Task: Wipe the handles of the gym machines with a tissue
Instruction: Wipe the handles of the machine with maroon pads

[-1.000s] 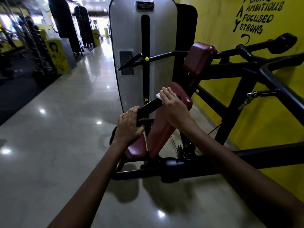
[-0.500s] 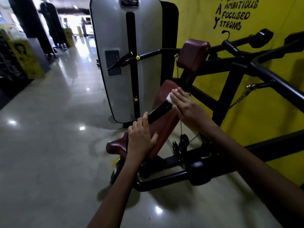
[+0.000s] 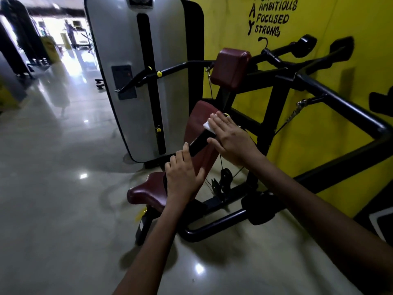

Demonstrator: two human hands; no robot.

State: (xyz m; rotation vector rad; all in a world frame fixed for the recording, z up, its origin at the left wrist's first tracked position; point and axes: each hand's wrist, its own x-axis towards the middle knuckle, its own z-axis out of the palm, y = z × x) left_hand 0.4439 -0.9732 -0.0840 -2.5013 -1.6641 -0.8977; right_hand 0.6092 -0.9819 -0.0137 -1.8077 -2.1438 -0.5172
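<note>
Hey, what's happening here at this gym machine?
A person is wiping down a black handle on a weight machine. Their right hand presses a white tissue flat against the handle's upper end, while the left hand rests on its lower end. The maroon seat sits below, against a yellow wall.

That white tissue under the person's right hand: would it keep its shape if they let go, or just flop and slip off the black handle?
Probably floppy: the tissue looks thin and folded, pressed flat by the right hand. It likely weighs almost nothing, so it would slide off the slanted, smooth-looking handle once released. The left hand rests lower on that handle.
</note>
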